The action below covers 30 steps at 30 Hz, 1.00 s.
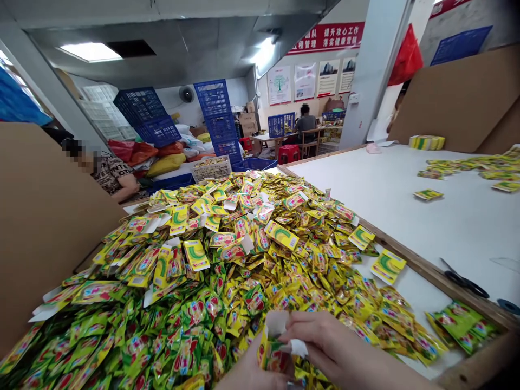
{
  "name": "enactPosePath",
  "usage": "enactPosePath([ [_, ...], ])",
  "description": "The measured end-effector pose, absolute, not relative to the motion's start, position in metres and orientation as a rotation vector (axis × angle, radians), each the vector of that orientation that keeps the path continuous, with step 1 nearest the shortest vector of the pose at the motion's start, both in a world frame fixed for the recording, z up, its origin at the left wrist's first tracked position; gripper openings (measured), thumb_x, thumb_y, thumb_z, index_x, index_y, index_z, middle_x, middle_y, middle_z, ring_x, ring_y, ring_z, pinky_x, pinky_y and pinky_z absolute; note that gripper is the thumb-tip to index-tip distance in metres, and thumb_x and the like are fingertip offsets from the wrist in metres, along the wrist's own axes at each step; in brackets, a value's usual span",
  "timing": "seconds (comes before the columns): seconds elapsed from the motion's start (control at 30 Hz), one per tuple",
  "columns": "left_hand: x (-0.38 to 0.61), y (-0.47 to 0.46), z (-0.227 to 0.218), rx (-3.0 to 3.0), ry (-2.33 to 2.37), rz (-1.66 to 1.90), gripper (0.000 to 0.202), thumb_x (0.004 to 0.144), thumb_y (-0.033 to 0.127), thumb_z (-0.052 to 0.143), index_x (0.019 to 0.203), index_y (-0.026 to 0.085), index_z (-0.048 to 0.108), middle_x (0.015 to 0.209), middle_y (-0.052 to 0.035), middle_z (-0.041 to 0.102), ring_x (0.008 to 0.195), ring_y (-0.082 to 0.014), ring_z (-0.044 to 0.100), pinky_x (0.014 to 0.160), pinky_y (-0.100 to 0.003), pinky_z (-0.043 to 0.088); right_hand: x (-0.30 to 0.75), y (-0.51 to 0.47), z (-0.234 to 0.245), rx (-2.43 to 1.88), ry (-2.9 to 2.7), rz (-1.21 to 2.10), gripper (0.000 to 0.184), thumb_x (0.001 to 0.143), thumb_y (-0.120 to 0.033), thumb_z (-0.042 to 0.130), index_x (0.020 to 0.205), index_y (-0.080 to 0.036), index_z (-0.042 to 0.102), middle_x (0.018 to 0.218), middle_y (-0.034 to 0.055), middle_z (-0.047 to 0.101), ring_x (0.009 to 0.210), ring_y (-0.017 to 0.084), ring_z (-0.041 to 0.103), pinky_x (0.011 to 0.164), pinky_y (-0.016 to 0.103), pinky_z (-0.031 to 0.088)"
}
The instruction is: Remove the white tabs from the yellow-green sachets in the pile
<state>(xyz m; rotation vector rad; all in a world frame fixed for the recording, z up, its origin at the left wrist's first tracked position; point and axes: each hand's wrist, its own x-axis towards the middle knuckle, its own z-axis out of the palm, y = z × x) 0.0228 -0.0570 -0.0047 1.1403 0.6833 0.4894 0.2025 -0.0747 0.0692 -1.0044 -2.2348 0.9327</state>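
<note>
**Hands pinching one sachet at the near edge of the heap**

Both hands are meeting low in our view. Our right hand [337, 346] is closing its fingers on the white top edge of a small yellow sachet [273, 346], and our left hand [247, 374], mostly cut off by the lower edge, is coming up under the same sachet; we cannot tell how its fingers are lying.

Directly beyond our hands, a huge heap of yellow-and-green sachets [227, 254] is spreading away from us, touching the one we are holding. Off to the right of our right hand, a few green packets [459, 319] are lying loose on the white table [414, 292], and just past them a wooden rail [430, 273] is dividing our table from a neighbouring white worktop [390, 184]. On that worktop, scissors [465, 280] are resting near the rail, and further off more sachets [467, 165] are lying scattered in front of a leaning cardboard sheet [455, 103].

To the left of our hands, a tall cardboard panel [44, 216] is walling in the heap. Behind it a person [111, 176] is sitting. Far beyond the heap, blue crates [217, 116] are standing stacked, another person [304, 124] is sitting at a distant table, and a red banner [329, 37] is hanging above posters on the back wall.
</note>
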Motion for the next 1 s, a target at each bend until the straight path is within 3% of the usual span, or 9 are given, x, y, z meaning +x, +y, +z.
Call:
enactPosePath([
  [0.13, 0.034, -0.062, -0.013, 1.126, 0.525, 0.501, 0.084, 0.051, 0.035, 0.081, 0.123, 0.021, 0.039, 0.108, -0.0074, 0.055, 0.101, -0.0255, 0.052, 0.086, -0.036, 0.040, 0.208, -0.085, 0.056, -1.197, -2.109, 1.074, 0.031, 0.069, -0.001, 0.045, 0.086, -0.020, 0.063, 0.086, 0.0005, 0.065, 0.082, 0.015, 0.059, 0.072, 0.021, 0.043],
  [0.23, 0.026, -0.053, -0.004, 1.375, 0.662, 0.521, 0.082, 0.067, 0.043, 0.069, 0.135, 0.027, 0.025, 0.129, -0.0098, 0.045, 0.117, -0.0258, 0.043, 0.097, -0.039, 0.034, 0.252, -0.073, 0.051, -1.261, -2.058, 0.971, 0.023, 0.080, -0.010, 0.042, 0.084, -0.020, 0.062, 0.082, 0.0000, 0.066, 0.074, 0.015, 0.061, 0.066, 0.022, 0.045],
  [0.33, 0.004, -0.028, 0.002, 1.888, 1.165, 0.664, 0.043, 0.084, 0.041, 0.047, 0.125, 0.028, 0.043, 0.130, -0.0068, 0.043, 0.122, -0.0233, 0.036, 0.104, -0.040, 0.025, 0.325, -0.051, 0.056, -1.697, -1.890, 0.178, 0.022, 0.080, -0.016, 0.041, 0.091, -0.021, 0.059, 0.074, 0.0038, 0.064, 0.052, 0.016, 0.055, 0.049, 0.026, 0.038],
  [0.4, -0.010, -0.010, -0.002, 2.111, 1.424, 0.663, 0.037, 0.083, 0.039, 0.045, 0.117, 0.025, 0.049, 0.118, -0.0081, 0.049, 0.115, -0.0253, 0.040, 0.098, -0.043, 0.030, 0.361, -0.039, 0.062, -2.005, -1.683, -0.387, 0.023, 0.079, -0.020, 0.042, 0.099, -0.018, 0.055, 0.083, 0.0109, 0.063, 0.044, 0.016, 0.049, 0.041, 0.026, 0.025],
  [0.47, -0.016, 0.004, -0.009, 2.189, 1.531, 0.632, 0.036, 0.076, 0.040, 0.054, 0.107, 0.020, 0.055, 0.104, -0.0082, 0.053, 0.105, -0.0279, 0.044, 0.090, -0.044, 0.035, 0.364, -0.031, 0.060, -2.054, -1.595, -0.592, 0.024, 0.081, -0.021, 0.042, 0.102, -0.016, 0.051, 0.091, 0.0146, 0.061, 0.046, 0.017, 0.049, 0.041, 0.027, 0.022],
  [0.57, -0.012, 0.012, -0.017, 2.189, 1.541, 0.659, 0.024, 0.067, 0.035, 0.063, 0.084, 0.019, 0.057, 0.091, -0.0058, 0.053, 0.096, -0.0289, 0.045, 0.086, -0.045, 0.035, 0.307, -0.027, 0.038, -1.869, -1.801, -0.375, 0.008, 0.081, -0.025, 0.048, 0.086, -0.020, 0.053, 0.077, 0.0039, 0.059, 0.059, 0.017, 0.054, 0.051, 0.026, 0.037],
  [0.67, -0.008, 0.011, -0.019, 2.114, 1.525, 0.720, 0.019, 0.066, 0.033, 0.063, 0.076, 0.020, 0.054, 0.086, -0.0039, 0.054, 0.092, -0.0272, 0.048, 0.084, -0.042, 0.036, 0.226, -0.027, 0.004, -1.727, -2.056, -0.014, 0.012, 0.075, -0.029, 0.060, 0.075, -0.018, 0.054, 0.079, 0.0066, 0.057, 0.077, 0.024, 0.052, 0.065, 0.034, 0.042],
  [0.87, -0.022, 0.010, -0.021, 1.746, 1.452, 0.820, 0.032, 0.077, 0.043, 0.050, 0.095, 0.017, 0.054, 0.064, 0.0000, 0.058, 0.064, -0.0190, 0.057, 0.059, -0.028, 0.044, 0.186, -0.023, -0.013, -1.639, -2.020, 0.164, 0.012, 0.071, -0.009, 0.060, 0.076, -0.017, 0.053, 0.086, 0.0073, 0.056, 0.085, 0.025, 0.051, 0.075, 0.039, 0.043],
  [1.0, -0.018, 0.004, -0.013, 1.530, 1.360, 0.864, 0.040, 0.074, 0.048, 0.052, 0.094, 0.014, 0.057, 0.064, -0.0022, 0.063, 0.062, -0.0185, 0.060, 0.054, -0.026, 0.047, 0.200, -0.022, 0.001, -1.398, -1.729, 0.574, 0.007, 0.081, -0.020, 0.055, 0.082, -0.020, 0.048, 0.108, 0.0069, 0.052, 0.099, 0.021, 0.050, 0.082, 0.034, 0.043],
])
